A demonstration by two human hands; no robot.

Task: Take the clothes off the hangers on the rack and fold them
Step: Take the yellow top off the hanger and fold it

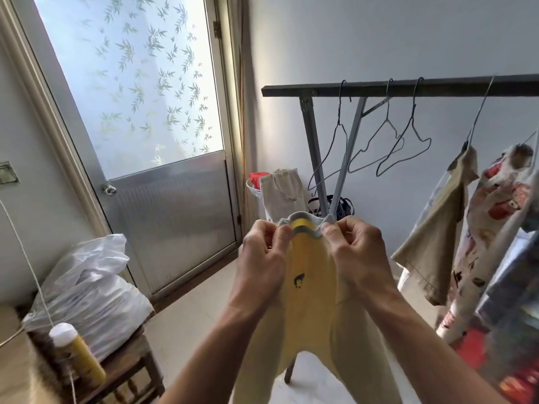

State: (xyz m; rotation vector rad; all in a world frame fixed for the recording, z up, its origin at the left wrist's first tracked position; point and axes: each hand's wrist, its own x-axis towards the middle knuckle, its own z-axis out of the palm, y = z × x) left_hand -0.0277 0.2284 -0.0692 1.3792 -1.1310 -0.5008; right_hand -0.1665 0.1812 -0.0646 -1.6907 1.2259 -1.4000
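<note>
In the head view, the left hand (262,252) and right hand (358,249) each pinch the grey waistband of small yellow trousers (309,290), held up in the air before the rack (408,87), off any hanger. Folding seems about to start: the legs likely need laying together. A beige garment (437,243) hangs on the rack, not yet taken off.

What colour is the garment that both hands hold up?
The garment is pale yellow, trimmed grey at the top; the head view shows it.
</note>
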